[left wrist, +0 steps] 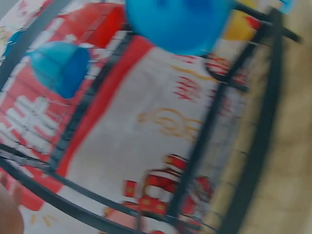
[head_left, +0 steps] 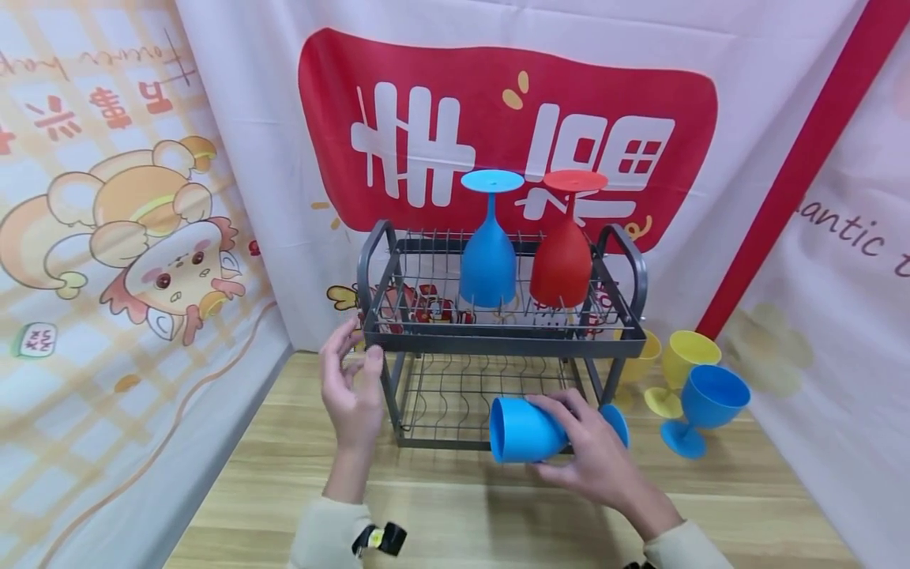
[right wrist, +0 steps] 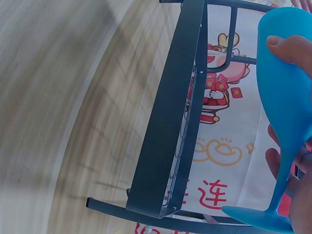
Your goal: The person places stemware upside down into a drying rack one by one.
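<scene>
My right hand point(head_left: 586, 450) grips a blue plastic goblet point(head_left: 528, 431) by its bowl, tipped on its side with the mouth facing left. It is held in front of the lower tier of a dark two-tier dish rack point(head_left: 490, 338). In the right wrist view, the thumb presses on the bowl of this goblet point(right wrist: 282, 83). My left hand point(head_left: 351, 395) is beside the rack's left post, fingers loosely bent and holding nothing. On the upper tier, a blue goblet point(head_left: 488, 265) and a red goblet point(head_left: 562, 265) stand upside down, feet up.
To the right of the rack, another blue goblet point(head_left: 714, 395) stands upright on the wooden table point(head_left: 426, 514). Behind it are a yellow goblet point(head_left: 688, 356) and a second yellow one point(head_left: 643, 359) partly hidden by the rack. Printed cloth point(head_left: 249, 95) hangs at the back and sides.
</scene>
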Demonstrator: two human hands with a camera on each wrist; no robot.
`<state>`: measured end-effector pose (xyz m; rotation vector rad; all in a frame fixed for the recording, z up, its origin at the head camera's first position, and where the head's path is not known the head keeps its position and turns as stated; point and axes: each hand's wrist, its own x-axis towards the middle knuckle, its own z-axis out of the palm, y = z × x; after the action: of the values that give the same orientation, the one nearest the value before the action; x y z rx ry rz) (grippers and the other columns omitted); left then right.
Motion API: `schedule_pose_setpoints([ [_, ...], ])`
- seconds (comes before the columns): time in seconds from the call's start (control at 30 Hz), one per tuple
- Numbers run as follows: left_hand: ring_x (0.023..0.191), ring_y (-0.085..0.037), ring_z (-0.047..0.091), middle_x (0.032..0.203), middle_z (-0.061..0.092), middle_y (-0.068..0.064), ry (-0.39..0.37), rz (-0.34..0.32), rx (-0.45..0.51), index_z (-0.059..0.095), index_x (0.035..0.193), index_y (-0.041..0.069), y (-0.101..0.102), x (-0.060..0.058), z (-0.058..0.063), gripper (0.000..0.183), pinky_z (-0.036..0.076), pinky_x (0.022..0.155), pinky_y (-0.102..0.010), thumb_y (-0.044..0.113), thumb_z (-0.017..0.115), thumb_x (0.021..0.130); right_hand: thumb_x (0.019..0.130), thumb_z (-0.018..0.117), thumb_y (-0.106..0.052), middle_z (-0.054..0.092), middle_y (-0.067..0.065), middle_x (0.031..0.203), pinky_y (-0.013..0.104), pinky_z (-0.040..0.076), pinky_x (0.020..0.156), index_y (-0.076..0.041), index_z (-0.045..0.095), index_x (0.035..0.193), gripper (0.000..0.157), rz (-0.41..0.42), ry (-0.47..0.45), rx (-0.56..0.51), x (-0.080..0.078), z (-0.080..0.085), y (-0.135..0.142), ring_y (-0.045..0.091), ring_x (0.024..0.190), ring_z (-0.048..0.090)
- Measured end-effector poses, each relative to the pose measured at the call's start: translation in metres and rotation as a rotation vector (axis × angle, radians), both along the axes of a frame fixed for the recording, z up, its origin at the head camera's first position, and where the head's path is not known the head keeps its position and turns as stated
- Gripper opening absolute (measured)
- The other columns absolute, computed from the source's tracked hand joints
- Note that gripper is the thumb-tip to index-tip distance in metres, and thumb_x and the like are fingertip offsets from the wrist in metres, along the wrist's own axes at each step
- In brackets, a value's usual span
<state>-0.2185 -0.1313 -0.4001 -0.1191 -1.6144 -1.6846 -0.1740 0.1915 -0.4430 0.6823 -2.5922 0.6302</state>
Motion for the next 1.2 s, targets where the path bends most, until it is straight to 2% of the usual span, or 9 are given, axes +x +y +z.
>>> schedule_pose_setpoints([
  [0.07, 0.120, -0.014, 0.060, 0.140, 0.060, -0.008, 0.015, 0.045, -0.024, 0.056, 0.144, 0.003, 0.003, 0.009, -0.017, 0.046, 0.051, 0.100, -0.022, 0.009, 0.066, 0.099, 0.068, 0.101, -0.041, 0.058, 0.005, 0.136, 0.056, 0.062, 0.090, -0.033, 0.052, 0.152, 0.098, 0.007, -0.004, 0.007, 0.000, 0.000, -0.001, 0.032, 0.115, 0.065],
  [0.13, 0.109, -0.010, 0.062, 0.131, 0.062, -0.006, 0.017, 0.045, -0.055, 0.055, 0.141, 0.001, 0.009, 0.018, -0.034, 0.044, 0.052, 0.094, -0.018, 0.007, 0.067, 0.099, 0.068, 0.101, -0.041, 0.058, 0.005, 0.136, 0.056, 0.062, 0.090, -0.034, 0.052, 0.152, 0.098, 0.007, -0.008, 0.011, 0.001, 0.001, -0.002, 0.032, 0.114, 0.065],
  [0.2, 0.101, -0.008, 0.064, 0.128, 0.064, -0.003, 0.002, -0.011, -0.094, 0.054, 0.140, 0.002, 0.015, 0.027, -0.050, 0.045, 0.053, 0.090, -0.017, 0.005, 0.068, 0.098, 0.068, 0.101, -0.040, 0.058, 0.005, 0.136, 0.056, 0.062, 0.090, -0.034, 0.052, 0.152, 0.098, 0.004, -0.009, 0.010, 0.001, 0.002, -0.003, 0.032, 0.114, 0.065],
  [0.3, 0.100, -0.011, 0.067, 0.131, 0.065, -0.001, -0.034, -0.165, -0.146, 0.051, 0.145, 0.007, 0.028, 0.035, -0.066, 0.052, 0.055, 0.088, -0.020, 0.004, 0.070, 0.096, 0.069, 0.101, -0.040, 0.057, 0.005, 0.137, 0.057, 0.061, 0.091, -0.035, 0.052, 0.151, 0.096, 0.005, -0.017, 0.004, 0.002, 0.005, -0.007, 0.032, 0.115, 0.064],
  [0.5, 0.128, -0.027, 0.062, 0.154, 0.056, -0.003, -0.214, -0.500, -0.304, 0.042, 0.157, 0.029, 0.050, 0.046, -0.067, 0.072, 0.059, 0.100, -0.040, 0.017, 0.075, 0.094, 0.070, 0.100, -0.042, 0.058, 0.005, 0.139, 0.058, 0.060, 0.097, -0.033, 0.054, 0.152, 0.094, 0.038, 0.000, 0.014, 0.000, 0.011, -0.022, 0.030, 0.120, 0.064],
  [0.6, 0.134, -0.033, 0.058, 0.161, 0.049, -0.005, -0.274, -0.593, -0.366, 0.038, 0.159, 0.036, 0.056, 0.048, -0.062, 0.080, 0.059, 0.100, -0.040, 0.024, 0.080, 0.091, 0.070, 0.100, -0.041, 0.058, 0.006, 0.139, 0.056, 0.060, 0.098, -0.031, 0.056, 0.151, 0.092, 0.054, 0.020, 0.012, 0.000, 0.014, -0.028, 0.029, 0.120, 0.065],
  [0.83, 0.128, -0.034, 0.061, 0.157, 0.051, -0.004, -0.301, -0.608, -0.431, 0.041, 0.157, 0.043, 0.058, 0.049, -0.055, 0.085, 0.060, 0.092, -0.031, 0.028, 0.087, 0.087, 0.071, 0.100, -0.041, 0.057, 0.005, 0.139, 0.054, 0.060, 0.099, -0.034, 0.057, 0.150, 0.090, 0.055, 0.033, 0.004, 0.003, 0.014, -0.031, 0.027, 0.119, 0.064],
  [1.0, 0.121, -0.029, 0.062, 0.145, 0.057, -0.001, -0.290, -0.609, -0.466, 0.053, 0.151, 0.037, 0.058, 0.048, -0.056, 0.072, 0.061, 0.087, -0.030, 0.029, 0.087, 0.087, 0.070, 0.100, -0.040, 0.058, 0.005, 0.140, 0.053, 0.060, 0.099, -0.035, 0.056, 0.151, 0.092, 0.057, 0.040, 0.016, 0.006, 0.012, -0.031, 0.026, 0.120, 0.064],
  [1.2, 0.116, -0.026, 0.062, 0.139, 0.059, 0.001, -0.298, -0.581, -0.426, 0.061, 0.142, 0.038, 0.061, 0.048, -0.058, 0.063, 0.061, 0.086, -0.031, 0.029, 0.088, 0.086, 0.072, 0.100, -0.039, 0.059, 0.004, 0.146, 0.058, 0.057, 0.104, -0.039, 0.052, 0.154, 0.095, 0.018, 0.078, 0.024, 0.012, 0.008, -0.031, 0.029, 0.130, 0.060],
])
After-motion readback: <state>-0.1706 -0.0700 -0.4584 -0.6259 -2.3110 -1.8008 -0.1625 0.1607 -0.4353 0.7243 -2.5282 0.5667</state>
